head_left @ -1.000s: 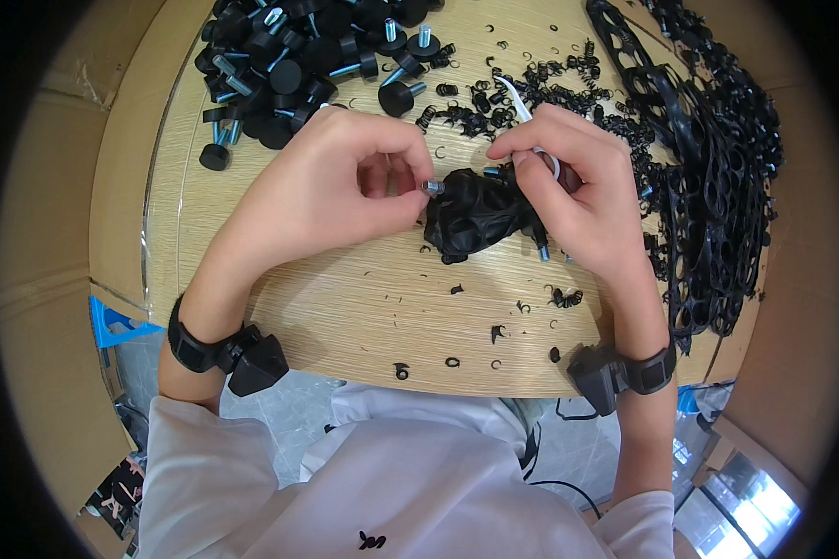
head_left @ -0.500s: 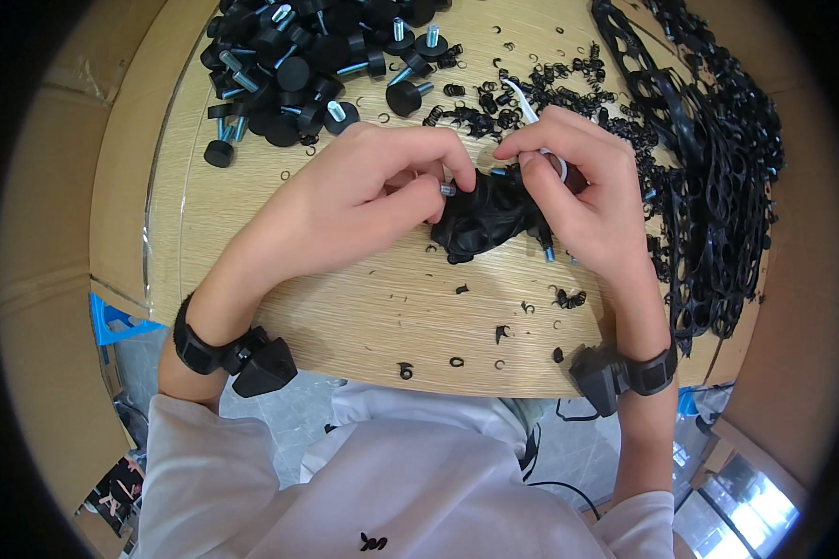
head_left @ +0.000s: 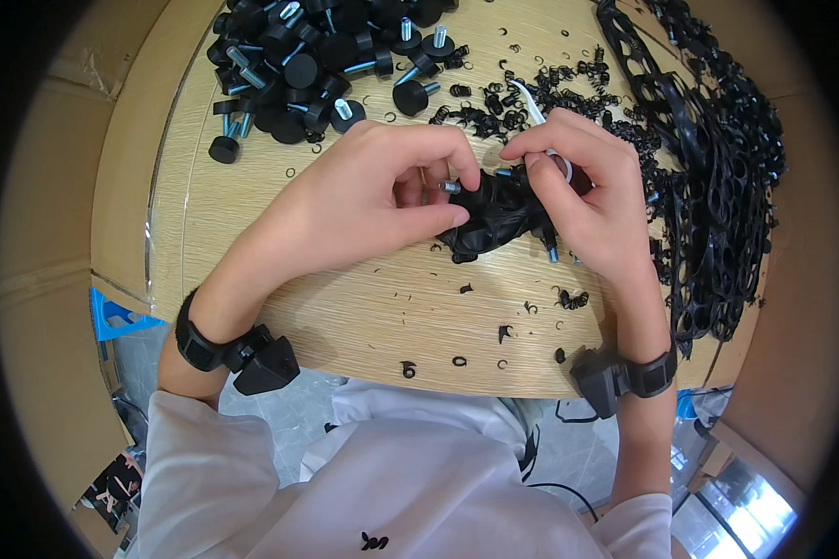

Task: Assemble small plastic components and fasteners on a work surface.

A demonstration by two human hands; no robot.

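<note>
A crumpled black rubber sheet point(head_left: 494, 224) with metal studs poking out of it lies between my hands. My left hand point(head_left: 382, 186) is curled at its left side, index fingertip and thumb on the black rubber around a silver threaded stud point(head_left: 450, 187). My right hand point(head_left: 587, 182) is closed around a slim white tool point(head_left: 529, 101) with a curved, pointed tip; a white loop of it shows by the fingers. That hand's thumb rests against the sheet's right side. Another stud point(head_left: 552, 254) sticks out below it.
Round black rubber feet with metal studs point(head_left: 301, 71) are heaped at the far left. Black curled scraps point(head_left: 569, 88) lie behind my right hand. Perforated black rubber strips point(head_left: 708, 224) are piled along the right. Small offcuts point(head_left: 504, 333) dot the near wooden tabletop point(head_left: 364, 317). Cardboard walls point(head_left: 47, 205) flank the table.
My left thumb has shifted off the threaded stud onto the black rubber, and the fingers have opened a little. My right hand keeps its hold on the white tool.
</note>
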